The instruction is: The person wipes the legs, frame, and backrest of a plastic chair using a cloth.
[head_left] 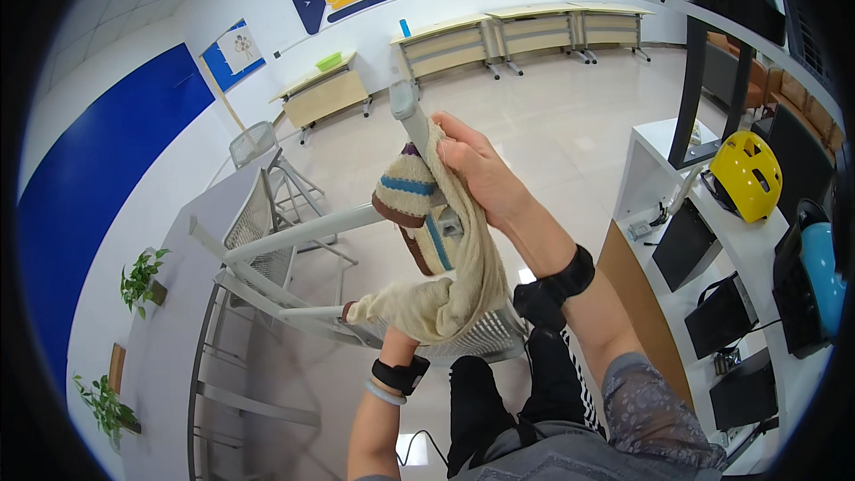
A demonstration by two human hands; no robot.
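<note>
A cream cloth (482,267) with blue stripes and brown edging drapes over the grey metal frame of a chair (312,230). My right hand (481,165) is closed round the upper part of the cloth, pressing it against a chair leg just below its grey end cap. Below and to the left, my left hand (403,344) reaches under the cloth's lower fold, along a lower bar. Its fingers are covered by the fabric. The chair is tilted, with its perforated grey panel (481,338) close to my legs; what supports it is hidden.
Grey mesh chairs (254,144) stand at the left beside a grey table (160,392). Potted plants (147,281) are at far left. White shelving on the right holds a yellow helmet (746,176) and black boxes (684,256). Folding tables (445,53) line the back wall.
</note>
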